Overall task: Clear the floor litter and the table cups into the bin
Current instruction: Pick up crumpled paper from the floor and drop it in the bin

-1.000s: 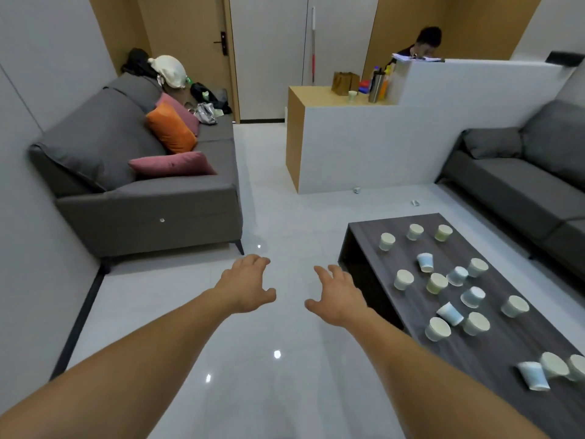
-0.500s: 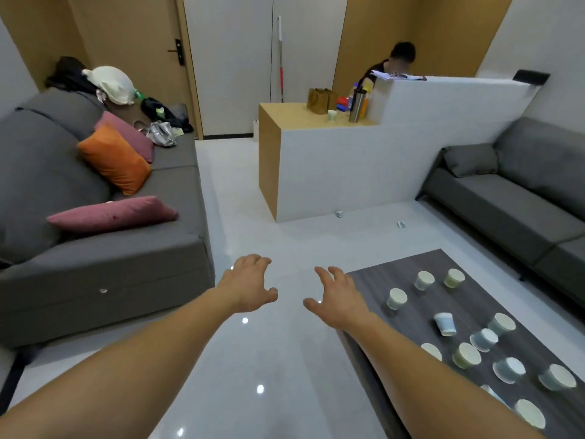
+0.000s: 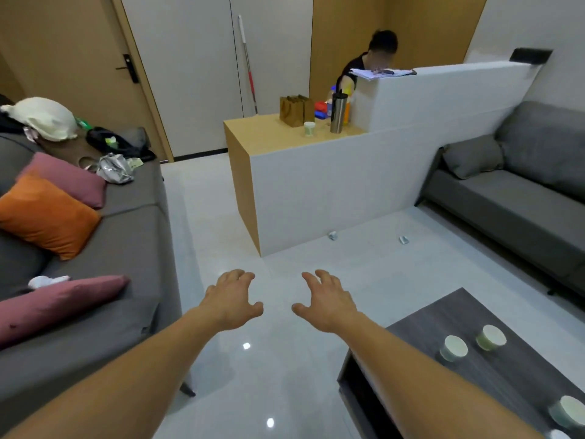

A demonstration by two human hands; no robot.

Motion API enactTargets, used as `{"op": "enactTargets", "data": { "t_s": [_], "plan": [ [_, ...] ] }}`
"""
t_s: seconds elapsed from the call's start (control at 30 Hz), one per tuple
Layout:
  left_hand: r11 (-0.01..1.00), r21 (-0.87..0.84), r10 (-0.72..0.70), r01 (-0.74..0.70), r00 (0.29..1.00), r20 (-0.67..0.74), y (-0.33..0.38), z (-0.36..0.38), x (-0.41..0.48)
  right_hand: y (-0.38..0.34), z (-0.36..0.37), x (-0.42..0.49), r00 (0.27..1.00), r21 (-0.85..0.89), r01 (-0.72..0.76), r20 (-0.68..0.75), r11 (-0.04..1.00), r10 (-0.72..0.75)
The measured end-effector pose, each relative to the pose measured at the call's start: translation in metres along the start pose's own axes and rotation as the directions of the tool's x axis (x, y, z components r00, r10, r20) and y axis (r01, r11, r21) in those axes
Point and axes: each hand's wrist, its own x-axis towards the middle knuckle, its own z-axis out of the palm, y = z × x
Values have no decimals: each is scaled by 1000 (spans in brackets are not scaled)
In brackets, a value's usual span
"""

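Both our left hand (image 3: pixel 232 301) and right hand (image 3: pixel 329 304) hang empty, fingers loosely spread. Cups (image 3: pixel 455 347) sit on the table (image 3: pixel 493 381) just right of them; two litter scraps (image 3: pixel 332 235) lie well ahead, slightly rightward, nearer our right hand.

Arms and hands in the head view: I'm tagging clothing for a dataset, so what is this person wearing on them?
Nothing that shows. The left hand and right hand are bare, with no gloves and no rings visible. The left forearm and right forearm are uncovered to the frame's edge: no sleeves, watch, bands or markings. Anything higher up is out of view.
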Motion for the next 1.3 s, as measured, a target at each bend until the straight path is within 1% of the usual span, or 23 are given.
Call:
{"op": "enactTargets", "data": {
  "t_s": [0.07,0.23,0.33,0.5,0.6,0.67,0.77,0.87,1.03,1.17,1.3],
  "plan": [
    [1000,-17,0,-1,1000,-8,8,-10,45,12,-20,44,1000,-5,-3,-19,1000,3],
    [998,2,55,-55,998,43,28,-29,159,40,-47,142,999,-3,-49,-11,999,49],
    [991,16,129,-130,991,47,40,-37,243,60,-60,205,994,3,-111,-20,994,111],
    [960,46,269,-277,955,124,78,-54,374,105,-88,288,960,47,-277,-36,960,278],
    [919,72,375,-387,916,142,117,-67,444,140,-110,325,921,102,-376,-67,921,384],
    [893,73,427,-443,888,168,148,-70,483,165,-121,342,900,114,-423,-59,899,431],
    [853,74,491,-516,843,218,201,-63,535,215,-136,370,863,131,-491,-62,861,501],
    [815,90,540,-572,807,239,260,-58,588,273,-155,406,829,140,-545,-60,827,556],
    [812,105,536,-574,805,255,351,-59,669,364,-196,460,817,130,-568,-32,813,576],
    [830,41,535,-557,814,225,413,-55,722,426,-237,498,833,126,-542,-53,831,551],
    [843,2,518,-537,813,266,452,-40,769,478,-262,540,841,117,-532,-43,839,539]
  ]
}}
